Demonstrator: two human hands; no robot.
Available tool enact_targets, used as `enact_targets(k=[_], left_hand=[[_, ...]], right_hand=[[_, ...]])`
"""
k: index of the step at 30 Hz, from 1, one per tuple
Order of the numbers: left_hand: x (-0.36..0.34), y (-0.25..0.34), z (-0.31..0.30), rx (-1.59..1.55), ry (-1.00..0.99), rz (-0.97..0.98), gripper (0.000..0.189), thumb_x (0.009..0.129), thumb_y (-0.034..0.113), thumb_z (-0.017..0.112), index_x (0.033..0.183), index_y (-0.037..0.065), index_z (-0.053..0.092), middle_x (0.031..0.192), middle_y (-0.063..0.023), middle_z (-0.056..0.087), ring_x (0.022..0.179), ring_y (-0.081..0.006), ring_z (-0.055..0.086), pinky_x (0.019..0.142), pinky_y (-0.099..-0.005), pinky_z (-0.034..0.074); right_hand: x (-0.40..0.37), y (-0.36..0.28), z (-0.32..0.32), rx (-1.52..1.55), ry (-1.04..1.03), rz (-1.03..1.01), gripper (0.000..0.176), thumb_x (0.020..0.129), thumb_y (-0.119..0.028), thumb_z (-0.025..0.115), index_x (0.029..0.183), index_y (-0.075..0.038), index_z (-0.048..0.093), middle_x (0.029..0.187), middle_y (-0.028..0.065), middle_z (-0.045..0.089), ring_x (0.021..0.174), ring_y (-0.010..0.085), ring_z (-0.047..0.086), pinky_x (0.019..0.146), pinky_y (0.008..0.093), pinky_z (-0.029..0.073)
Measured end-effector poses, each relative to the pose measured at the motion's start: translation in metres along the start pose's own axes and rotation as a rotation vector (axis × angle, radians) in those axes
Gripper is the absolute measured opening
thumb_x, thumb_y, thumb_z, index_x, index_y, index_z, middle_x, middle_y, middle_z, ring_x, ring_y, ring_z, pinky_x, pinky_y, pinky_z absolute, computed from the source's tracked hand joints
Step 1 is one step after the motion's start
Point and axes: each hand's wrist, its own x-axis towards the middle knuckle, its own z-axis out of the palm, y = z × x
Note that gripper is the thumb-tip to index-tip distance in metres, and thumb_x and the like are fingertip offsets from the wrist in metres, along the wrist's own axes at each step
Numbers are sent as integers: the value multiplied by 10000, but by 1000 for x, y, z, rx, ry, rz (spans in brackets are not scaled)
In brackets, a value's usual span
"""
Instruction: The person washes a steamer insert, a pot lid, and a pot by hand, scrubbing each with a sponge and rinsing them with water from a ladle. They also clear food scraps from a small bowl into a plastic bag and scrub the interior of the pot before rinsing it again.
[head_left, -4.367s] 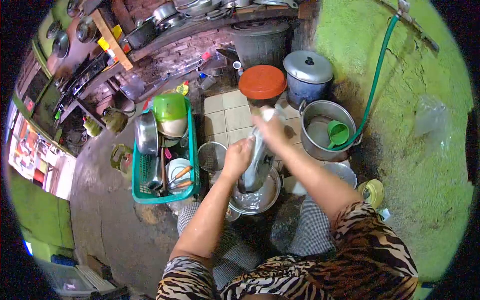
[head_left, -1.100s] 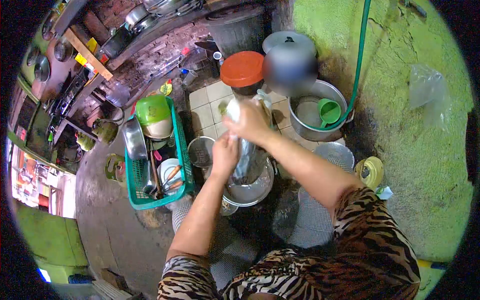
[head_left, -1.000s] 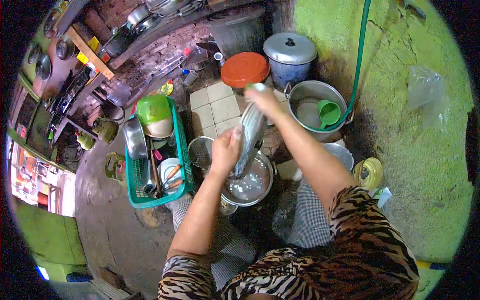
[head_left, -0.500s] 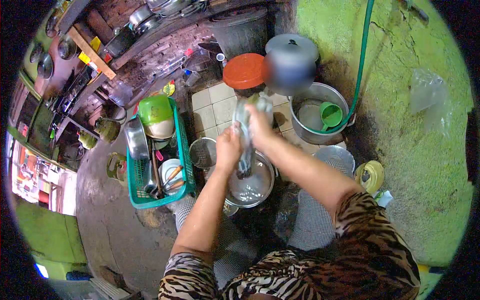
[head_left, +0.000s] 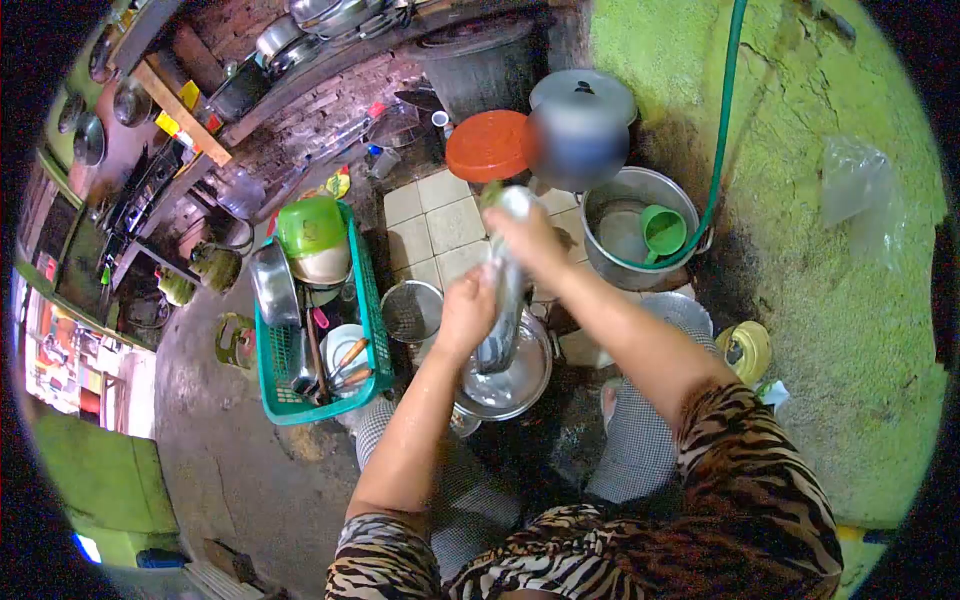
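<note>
My left hand point(head_left: 468, 308) grips a shiny metal piece of kitchenware point(head_left: 498, 345), seen nearly edge-on and blurred, so its exact kind does not show. It is tilted above a metal basin point(head_left: 515, 390) on the floor between my feet. My right hand point(head_left: 527, 238) is closed against the upper end of this metal piece, smeared by motion. Something greenish shows by its fingers, too blurred to name. Just left of the basin lies a round mesh strainer point(head_left: 411, 311).
A teal basket point(head_left: 372, 310) of washed-looking dishes, with a green bowl point(head_left: 308, 228), stands at left. At right, a big pot point(head_left: 612, 205) holds a green dipper point(head_left: 663, 230) beside a hose point(head_left: 725, 105). An orange lid point(head_left: 488, 145) and a dark bin point(head_left: 475, 70) are behind.
The metal piece has shifted slightly right and turned. My right hand has moved a little right and down along it, while my left hand has moved slightly right and down, keeping its grip.
</note>
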Motion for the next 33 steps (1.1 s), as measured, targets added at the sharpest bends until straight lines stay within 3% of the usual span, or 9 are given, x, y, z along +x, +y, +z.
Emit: enact_targets(k=[3,5,6,11,17,19,25,30,33], left_hand=[[-11,27,-14,10,-153,-63,315,921,232,445,1024,-21,603,849,-204,637,786,-210,610,740,-334,462],[-8,-3,-9,-28,-108,14,323,917,250,464,1020,-23,603,872,-195,639,813,-210,606,763,-334,456],[-10,-3,-13,-47,-100,13,326,916,255,467,1020,-22,604,884,-190,641,821,-201,604,770,-332,454],[-15,15,-51,-108,-54,-26,330,919,269,478,891,-28,619,705,-76,592,653,-126,507,628,-285,430],[-12,-15,-30,-28,-45,-62,455,905,393,471,848,-45,579,696,-184,582,646,-232,556,632,-365,438],[-17,-19,-3,-20,-25,65,424,910,359,465,832,-43,573,716,-233,570,653,-300,563,651,-388,442],[-20,14,-18,24,41,36,336,910,282,492,795,-24,570,601,-152,520,551,-194,444,560,-321,401],[-11,10,-24,-95,82,14,347,921,290,474,808,-18,587,590,-63,518,587,-118,463,568,-298,408],[-15,14,-35,-10,48,22,373,920,305,481,762,-12,596,584,-24,509,580,-107,451,553,-288,406]], right_hand=[[36,39,-36,-29,-96,116,263,760,-265,616,879,-34,571,755,67,608,654,165,582,603,320,460],[-10,13,-4,-285,-150,-174,290,749,-264,618,898,-21,564,841,108,607,817,187,594,717,345,460],[-32,9,10,-680,77,-691,307,745,-268,621,904,-14,556,882,121,592,888,201,570,776,359,439],[38,31,-53,-26,-170,-1,344,790,-365,510,804,-29,582,732,57,587,678,168,532,648,371,428],[-5,-36,-21,-746,-34,-153,392,775,-407,538,804,-26,623,772,199,625,738,335,616,672,406,464],[-35,-37,11,-806,-91,-539,392,760,-407,554,798,-21,613,713,174,626,698,296,623,638,406,467],[39,16,-35,266,-130,82,280,805,-309,513,781,-42,595,701,68,598,609,200,582,567,334,445],[14,42,36,-379,-24,-220,271,788,-321,578,865,-65,621,760,67,613,732,162,575,684,307,440],[53,42,-17,45,-135,101,305,807,-328,558,917,-51,622,793,80,624,777,159,574,719,311,439]])
